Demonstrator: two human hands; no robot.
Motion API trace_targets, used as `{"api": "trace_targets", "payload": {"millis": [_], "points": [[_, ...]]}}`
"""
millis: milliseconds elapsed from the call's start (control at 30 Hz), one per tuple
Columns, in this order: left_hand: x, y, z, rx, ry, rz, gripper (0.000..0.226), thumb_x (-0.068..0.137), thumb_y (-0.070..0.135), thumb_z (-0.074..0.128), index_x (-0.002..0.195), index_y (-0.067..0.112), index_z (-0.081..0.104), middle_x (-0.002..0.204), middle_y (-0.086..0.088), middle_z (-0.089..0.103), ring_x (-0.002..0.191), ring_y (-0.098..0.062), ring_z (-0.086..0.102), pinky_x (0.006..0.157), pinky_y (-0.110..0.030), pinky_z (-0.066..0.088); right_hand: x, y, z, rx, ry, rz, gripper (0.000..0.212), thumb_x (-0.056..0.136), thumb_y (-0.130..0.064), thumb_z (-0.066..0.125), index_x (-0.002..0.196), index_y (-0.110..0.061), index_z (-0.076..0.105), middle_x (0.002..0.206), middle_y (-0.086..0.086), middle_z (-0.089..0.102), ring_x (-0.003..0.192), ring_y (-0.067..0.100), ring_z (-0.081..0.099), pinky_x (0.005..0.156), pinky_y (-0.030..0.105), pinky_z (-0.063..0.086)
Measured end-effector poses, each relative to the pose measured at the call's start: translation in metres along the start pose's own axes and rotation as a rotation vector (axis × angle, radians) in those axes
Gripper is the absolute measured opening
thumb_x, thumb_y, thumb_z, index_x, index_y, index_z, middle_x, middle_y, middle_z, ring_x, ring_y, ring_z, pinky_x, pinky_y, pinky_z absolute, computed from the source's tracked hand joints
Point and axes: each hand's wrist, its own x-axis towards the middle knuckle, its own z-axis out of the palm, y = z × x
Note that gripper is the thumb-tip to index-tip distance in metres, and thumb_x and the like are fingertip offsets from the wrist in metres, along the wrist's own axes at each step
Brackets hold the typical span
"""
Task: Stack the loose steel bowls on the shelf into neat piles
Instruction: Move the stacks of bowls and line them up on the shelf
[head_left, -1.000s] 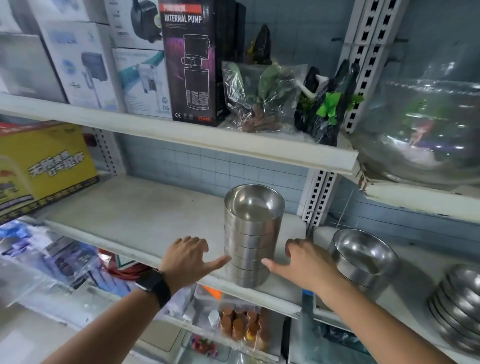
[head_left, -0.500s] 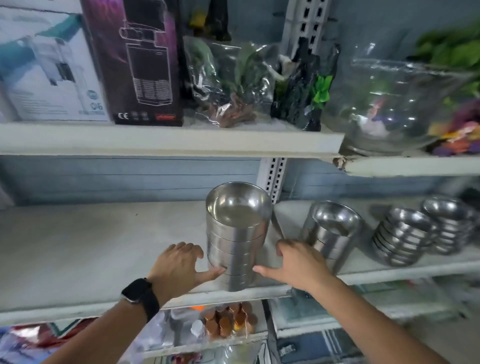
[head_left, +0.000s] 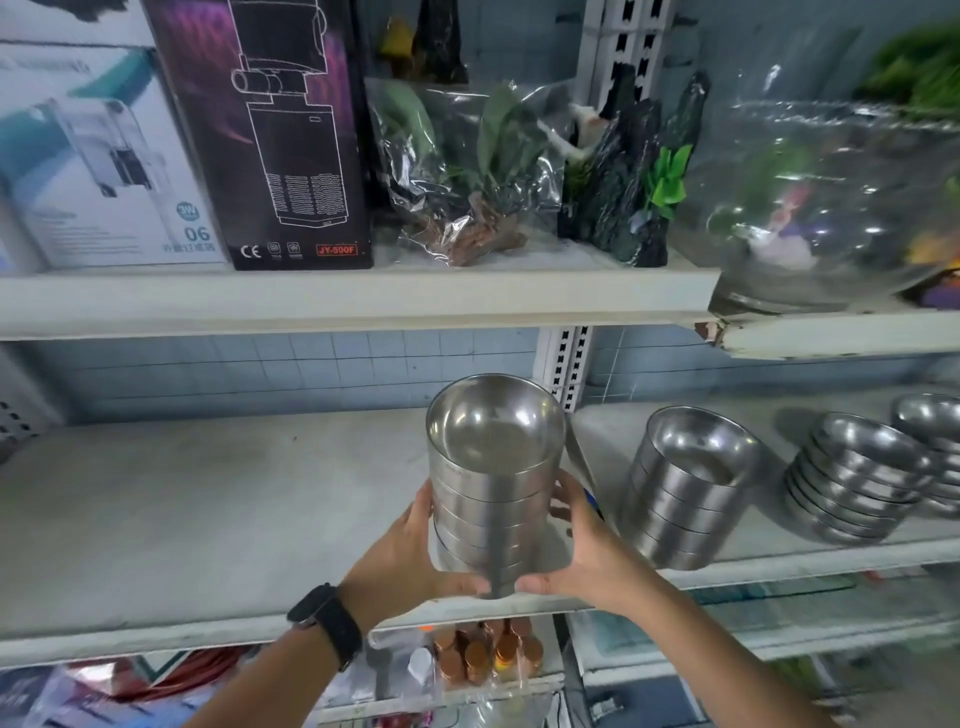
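- My left hand (head_left: 410, 551) is curled round the left side of the tall pile of steel bowls (head_left: 493, 483), with the thumb hooked across the front near its base.
- My right hand (head_left: 582, 551) grips the opposite side the same way, and its thumb tip almost meets the left thumb.
- The pile stands upright between my palms, its nested rims even and the top bowl open towards me.
- Its base sits at the front part of the shelf (head_left: 208, 519); I cannot tell whether it rests there or hangs just clear.
- Just beyond my right hand, a second pile (head_left: 685, 499) stands on the neighbouring board.
- Farther out on that side is a third pile (head_left: 857, 483), and a fourth pile (head_left: 935, 436) is cut off by the frame edge.
- A black watch (head_left: 327, 621) is strapped to my left wrist.
- Above my hands, a black pump box (head_left: 270, 130) stands beside bagged plants (head_left: 467, 171).
- Up beyond my right hand is a clear glass bowl (head_left: 831, 197).
- Below my hands, small brown bottles (head_left: 488, 654) are clustered on the lower level.
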Motion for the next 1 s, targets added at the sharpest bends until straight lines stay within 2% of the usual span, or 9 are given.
{"api": "trace_targets", "payload": {"millis": [67,167,267,400,500,600,700,833,1000], "points": [[0.002,-0.002,0.005,-0.138,0.012,0.006,0.124,0.053,0.065,0.091,0.146,0.045,0.011,0.137,0.039,0.038,0.122,0.021,0.042,0.107,-0.014,0.042,0.003,0.000,0.006,0.109,-0.004,-0.021,0.131,0.050,-0.062,0.094,0.137,-0.066,-0.004,0.145,-0.032,0.026,0.138,-0.003,0.032,0.115,0.029,0.033],[0.004,-0.005,0.010,-0.257,0.028,-0.003,0.134,0.049,0.054,0.098,0.150,0.037,0.011,0.137,0.030,0.046,0.123,0.017,0.045,0.101,-0.009,0.043,0.006,-0.003,0.012,0.170,-0.012,-0.038,0.134,0.049,-0.056,0.096,0.139,-0.062,-0.004,0.134,-0.042,0.024,0.135,-0.002,0.034,0.111,0.024,0.034],[0.006,-0.005,0.014,-0.319,0.051,-0.015,0.133,0.050,0.040,0.101,0.149,0.036,0.012,0.134,0.028,0.048,0.120,0.017,0.048,0.088,-0.004,0.045,0.007,-0.005,0.014,0.209,-0.019,-0.035,0.132,0.056,-0.040,0.098,0.142,-0.057,-0.001,0.136,-0.032,0.028,0.130,-0.004,0.034,0.095,0.007,0.032],[0.006,-0.009,0.019,-0.362,0.075,-0.033,0.133,0.044,0.053,0.098,0.148,0.033,0.017,0.134,0.024,0.051,0.124,0.005,0.051,0.094,-0.020,0.053,0.006,-0.004,0.017,0.221,-0.006,-0.058,0.128,0.063,-0.029,0.096,0.145,-0.054,0.002,0.143,-0.022,0.032,0.131,-0.005,0.033,0.078,-0.008,0.031],[0.007,-0.011,0.020,-0.363,0.081,-0.034,0.135,0.045,0.055,0.097,0.150,0.034,0.016,0.135,0.027,0.049,0.124,0.007,0.049,0.094,-0.024,0.055,0.008,-0.002,0.020,0.238,0.014,-0.078,0.120,0.065,-0.028,0.095,0.131,-0.066,0.003,0.138,-0.028,0.033,0.129,-0.010,0.037,0.082,-0.008,0.031],[0.006,-0.009,0.021,-0.367,0.098,-0.036,0.130,0.050,0.046,0.099,0.149,0.037,0.016,0.133,0.031,0.048,0.124,0.010,0.048,0.093,-0.020,0.054,0.011,-0.003,0.022,0.275,0.023,-0.109,0.117,0.066,-0.020,0.094,0.128,-0.066,0.007,0.134,-0.031,0.034,0.125,-0.024,0.035,0.084,-0.006,0.037],[0.005,-0.011,0.020,-0.364,0.121,-0.045,0.123,0.053,0.042,0.100,0.146,0.037,0.019,0.132,0.031,0.049,0.122,0.011,0.049,0.090,-0.019,0.054,0.015,-0.006,0.023,0.272,0.021,-0.130,0.121,0.063,-0.027,0.096,0.129,-0.072,0.005,0.133,-0.035,0.036,0.122,-0.029,0.034,0.090,0.000,0.041],[0.000,-0.017,0.014,-0.362,0.157,-0.056,0.119,0.053,0.043,0.099,0.145,0.036,0.023,0.129,0.031,0.051,0.121,0.008,0.051,0.092,-0.026,0.057,0.021,-0.011,0.027,0.267,-0.001,-0.157,0.126,0.061,-0.036,0.097,0.144,-0.056,0.005,0.132,-0.037,0.034,0.120,-0.031,0.031,0.089,-0.003,0.036],[-0.014,-0.029,0.000,-0.351,0.208,-0.091,0.114,0.053,0.044,0.099,0.140,0.042,0.025,0.123,0.036,0.051,0.119,0.007,0.053,0.092,-0.026,0.057,0.030,-0.030,0.038,0.275,-0.044,-0.228,0.122,0.061,-0.032,0.097,0.146,-0.050,0.011,0.133,-0.033,0.041,0.121,-0.028,0.036,0.092,0.004,0.043]]}}
